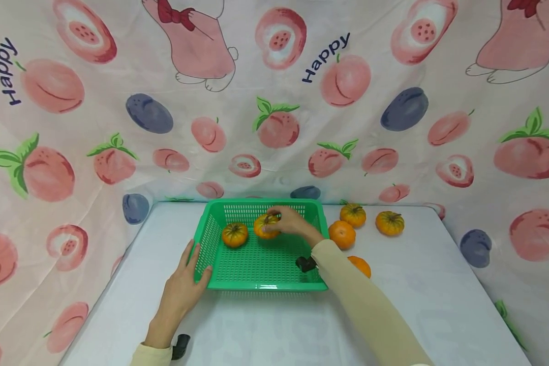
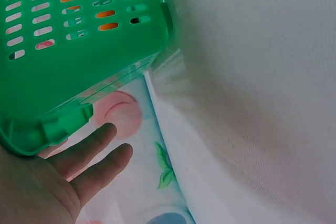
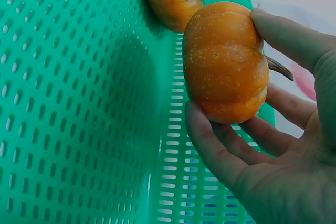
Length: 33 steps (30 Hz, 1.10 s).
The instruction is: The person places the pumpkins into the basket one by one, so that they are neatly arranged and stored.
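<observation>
A green plastic basket with slotted walls stands on the white-covered table. Inside it, my right hand grips a small orange pumpkin between thumb and fingers, its dark stem toward the palm. Another small pumpkin lies in the basket to the left of the held one. At the basket's left side, my left hand touches the rim, fingers extended. In the left wrist view, two straight fingers reach out beyond the rim's corner; the thumb is out of sight there.
Right of the basket lie several more small pumpkins: one at the back, one farther right, an orange one by the basket wall, and one partly hidden by the right sleeve. Fruit-printed cloth hangs behind the table.
</observation>
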### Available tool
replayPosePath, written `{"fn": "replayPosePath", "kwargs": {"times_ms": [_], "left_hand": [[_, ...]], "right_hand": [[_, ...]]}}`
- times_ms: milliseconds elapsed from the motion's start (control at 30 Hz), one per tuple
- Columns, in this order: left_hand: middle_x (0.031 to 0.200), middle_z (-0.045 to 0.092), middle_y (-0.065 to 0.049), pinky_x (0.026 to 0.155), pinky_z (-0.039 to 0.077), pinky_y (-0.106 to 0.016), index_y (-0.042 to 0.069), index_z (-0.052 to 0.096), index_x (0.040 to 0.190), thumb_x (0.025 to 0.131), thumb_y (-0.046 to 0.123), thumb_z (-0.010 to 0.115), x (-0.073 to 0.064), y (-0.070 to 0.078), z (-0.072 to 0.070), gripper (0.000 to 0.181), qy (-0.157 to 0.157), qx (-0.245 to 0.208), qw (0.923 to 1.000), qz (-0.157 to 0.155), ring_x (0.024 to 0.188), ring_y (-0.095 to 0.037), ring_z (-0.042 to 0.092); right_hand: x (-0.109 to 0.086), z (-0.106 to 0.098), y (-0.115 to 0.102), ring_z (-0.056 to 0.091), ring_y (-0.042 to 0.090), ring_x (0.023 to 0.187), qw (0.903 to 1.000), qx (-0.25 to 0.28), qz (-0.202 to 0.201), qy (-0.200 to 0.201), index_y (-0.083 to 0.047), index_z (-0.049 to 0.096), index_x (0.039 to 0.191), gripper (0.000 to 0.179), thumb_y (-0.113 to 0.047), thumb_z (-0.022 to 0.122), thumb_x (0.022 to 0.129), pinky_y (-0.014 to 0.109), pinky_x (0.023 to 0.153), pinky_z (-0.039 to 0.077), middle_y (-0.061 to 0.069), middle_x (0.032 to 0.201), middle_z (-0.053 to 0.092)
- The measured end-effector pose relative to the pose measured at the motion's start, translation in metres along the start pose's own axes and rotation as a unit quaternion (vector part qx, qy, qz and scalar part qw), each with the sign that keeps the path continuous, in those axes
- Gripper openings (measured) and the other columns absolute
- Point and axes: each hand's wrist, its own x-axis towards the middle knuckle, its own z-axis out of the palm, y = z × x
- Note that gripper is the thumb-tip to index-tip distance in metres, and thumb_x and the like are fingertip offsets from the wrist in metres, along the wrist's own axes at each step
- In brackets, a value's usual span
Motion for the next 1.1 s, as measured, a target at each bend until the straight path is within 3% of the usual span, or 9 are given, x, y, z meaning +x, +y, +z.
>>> {"fn": "replayPosePath", "kwargs": {"times_ms": [467, 1100], "left_hand": [[0.165, 0.018, -0.011, 0.062, 0.054, -0.043, 0.007, 0.027, 0.156, 0.099, 0.04, 0.052, 0.0, 0.002, -0.002, 0.07, -0.002, 0.001, 1.0, -0.001, 0.095, -0.039, 0.068], [0.164, 0.02, -0.011, 0.058, 0.052, -0.04, 0.007, 0.028, 0.155, 0.099, 0.039, 0.054, 0.0, 0.001, 0.0, 0.07, 0.003, -0.005, 1.0, 0.001, 0.088, -0.037, 0.069]], "right_hand": [[0.012, 0.014, -0.005, 0.049, 0.03, 0.132, 0.9991, -0.026, 0.006, -0.033, -0.012, 0.057, 0.137, 0.061, -0.031, 0.079, 0.084, 0.047, 0.108, 0.043, 0.011, 0.142, 0.054], [0.014, 0.021, -0.002, 0.05, 0.031, 0.131, 0.9979, -0.046, 0.018, -0.042, -0.01, 0.056, 0.136, 0.058, -0.027, 0.078, 0.085, 0.047, 0.107, 0.043, 0.012, 0.142, 0.054]]}}
